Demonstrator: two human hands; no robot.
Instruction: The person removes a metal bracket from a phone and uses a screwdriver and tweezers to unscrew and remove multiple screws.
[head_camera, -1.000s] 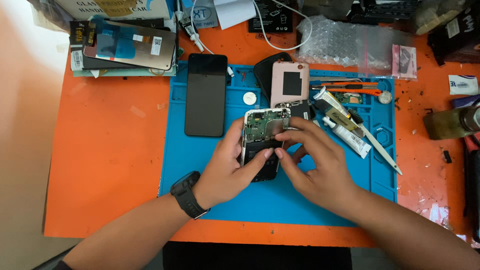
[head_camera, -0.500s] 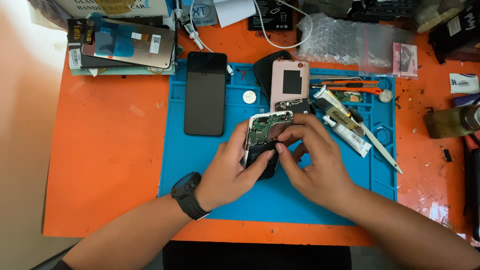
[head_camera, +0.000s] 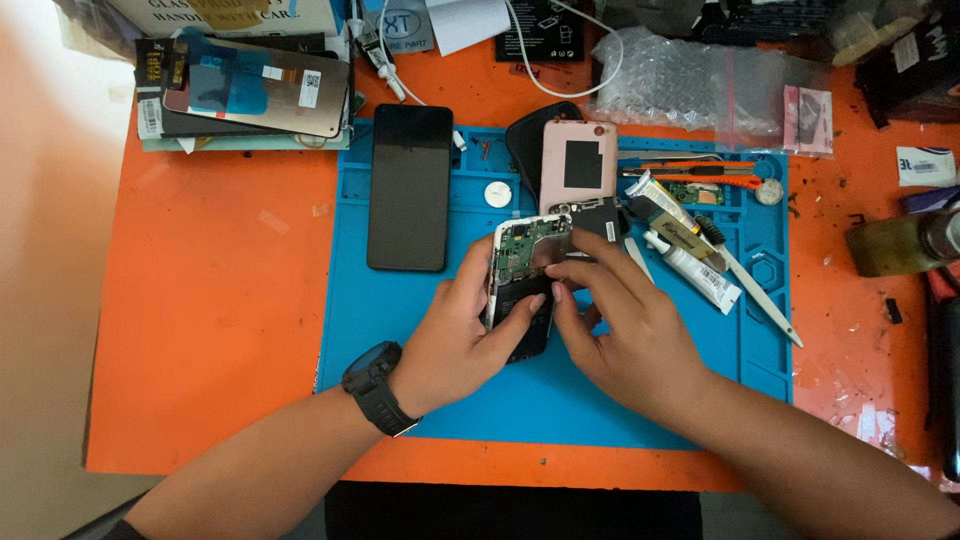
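- Here, the opened phone (head_camera: 522, 290) lies on the blue mat (head_camera: 440, 400) with its long axis running away from me toward the far edge; it leans slightly to the right at the top; the green circuit board end points away from me, the dark lower end toward me.
- My left hand (head_camera: 462, 340) comes in from the lower left, a black watch (head_camera: 378, 388) on the wrist; its fingers curl round the phone's left edge and the thumb presses on the dark lower part, so it is gripping the phone.
- My right hand (head_camera: 625, 335) comes in from the lower right, palm down; its fingertips (head_camera: 560, 272) are bent onto the middle of the phone, just below the board; whether they pinch a small part there I cannot tell.
- The mat sits on the orange worktop (head_camera: 220, 330); in the mat's shallow trays at the far edge lie a small white disc (head_camera: 497, 194) and an orange-handled tool (head_camera: 690, 172).
- On the mat, left of my hands, a black phone (head_camera: 409, 187) lies face up, long axis also away from me; a pink back cover (head_camera: 578, 166) lies just beyond the opened phone; a white tube (head_camera: 695, 273) and a white pry stick (head_camera: 765, 300) lie slanted to the right.
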